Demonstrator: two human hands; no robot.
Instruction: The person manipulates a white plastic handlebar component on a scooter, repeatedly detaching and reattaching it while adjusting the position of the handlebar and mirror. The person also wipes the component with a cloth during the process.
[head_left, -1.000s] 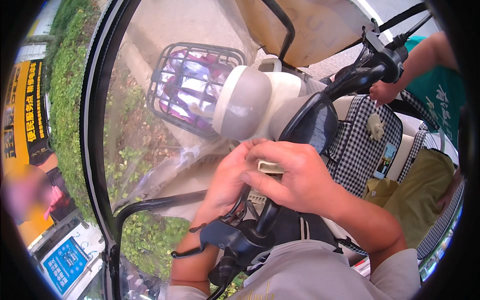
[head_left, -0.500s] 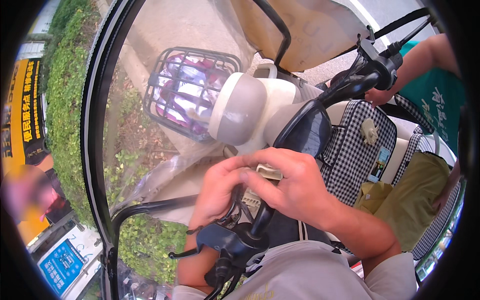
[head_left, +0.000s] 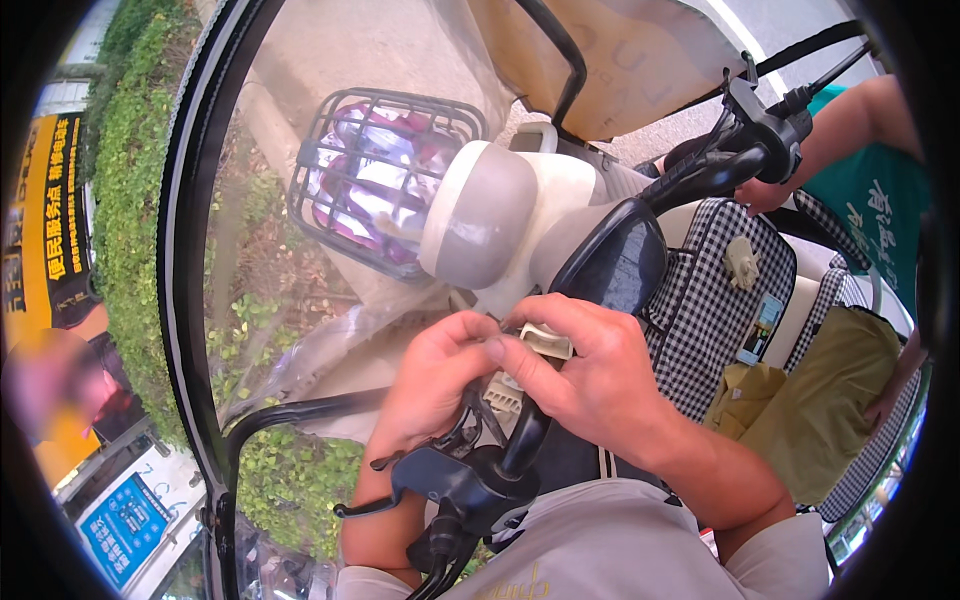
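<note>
My left hand [head_left: 450, 365] is closed at the fingertips beside my right thumb, above the black handlebar [head_left: 522, 440]; what they pinch is too small to make out. My right hand [head_left: 575, 365] is curled round a cream plastic piece [head_left: 548, 340], thumb meeting the left fingers. Just below them sits a cream ribbed part [head_left: 503, 400] among dark cables. The brake lever and switch housing [head_left: 460, 475] lie between my forearms, partly covering the left one. A black oval mirror [head_left: 610, 262] is just beyond my hands.
A wire basket [head_left: 370, 180] with shiny purple-white contents hangs ahead, behind clear sheeting. At right, another person's arm [head_left: 865, 120] reaches toward the far handlebar, above a checked pad [head_left: 700, 300] and olive cloth [head_left: 840, 400]. A black frame bar [head_left: 300, 410] crosses at left; a blurred person [head_left: 60, 380] is beyond.
Both my hands have shifted a little down and left in the picture since a second ago. My fingertips have rearranged slightly, showing more of the cream piece.
</note>
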